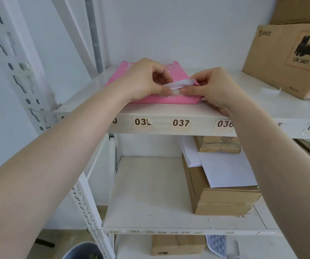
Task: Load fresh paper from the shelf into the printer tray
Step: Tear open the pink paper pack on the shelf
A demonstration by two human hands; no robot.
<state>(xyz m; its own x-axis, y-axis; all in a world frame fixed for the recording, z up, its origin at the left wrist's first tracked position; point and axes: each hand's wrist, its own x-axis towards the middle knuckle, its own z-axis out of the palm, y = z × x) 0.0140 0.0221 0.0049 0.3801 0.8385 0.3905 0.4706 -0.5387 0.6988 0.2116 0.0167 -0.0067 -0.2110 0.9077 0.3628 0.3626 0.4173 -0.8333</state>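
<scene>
A pink-wrapped ream of paper [161,99] lies flat on the upper white shelf [169,114], near its front edge above the labels 039 and 037. My left hand [143,79] rests on top of the pack and pinches its near end. My right hand [212,86] pinches the same spot from the right. Between the fingertips, a white flap of wrapper or paper [180,84] is lifted from the pink wrapping. No printer or tray is in view.
A brown PICO carton [288,60] stands at the right of the upper shelf. On the shelf below sit cardboard boxes [223,200] with loose white sheets [227,169] on them. A perforated white upright [19,71] stands at left. A grey bin [83,251] is on the floor.
</scene>
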